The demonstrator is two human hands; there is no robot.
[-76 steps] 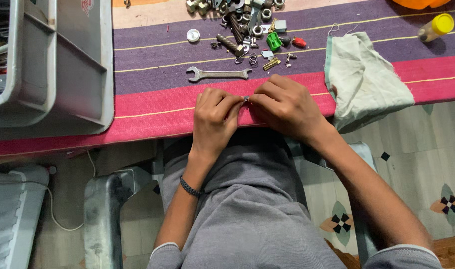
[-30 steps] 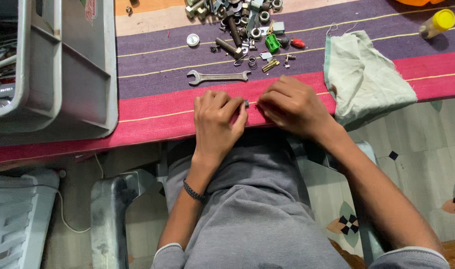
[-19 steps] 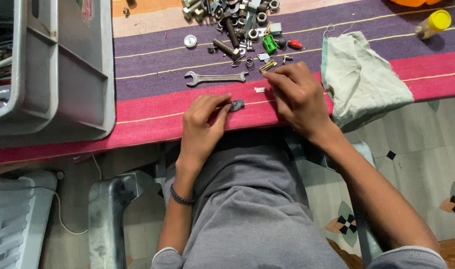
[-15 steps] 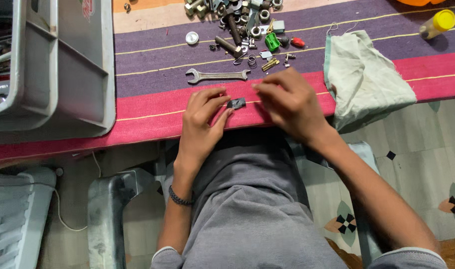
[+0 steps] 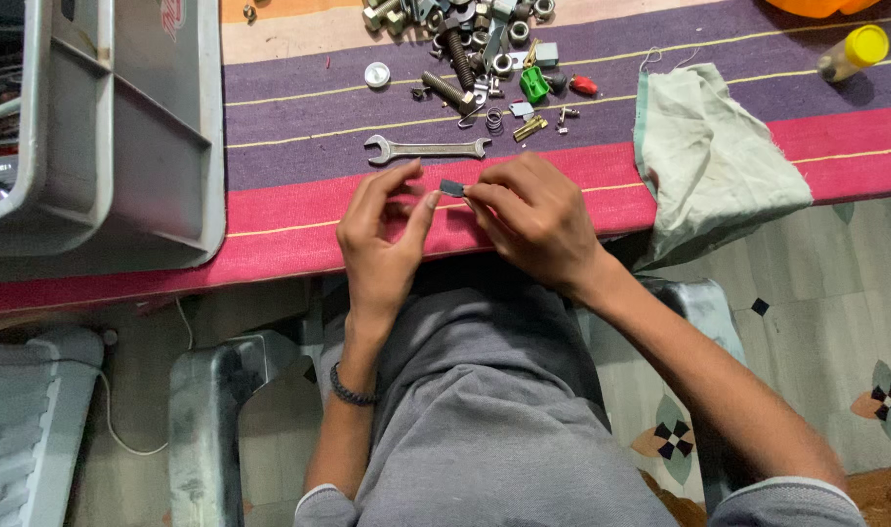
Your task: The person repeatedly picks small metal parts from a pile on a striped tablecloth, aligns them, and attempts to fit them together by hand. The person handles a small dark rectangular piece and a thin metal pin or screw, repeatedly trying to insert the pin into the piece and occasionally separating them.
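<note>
Small dark grey metal piece [image 5: 452, 187] sits pinched between both hands, raised just above the red band of the striped cloth-covered table [image 5: 289, 210]. Left hand [image 5: 379, 234] steadies it with thumb tip against its near edge, the other fingers fanned loosely; right hand [image 5: 528, 210] curls in tight, fingertips pressed together on the piece's right end, seemingly to work it at close range. Just beyond lies a flat steel open-ended spanner [image 5: 426, 148], and further back a heap of bolts, nuts and springs [image 5: 475, 49], all within reach. A pale crumpled rag [image 5: 714, 156] drapes over the table edge to the right.
</note>
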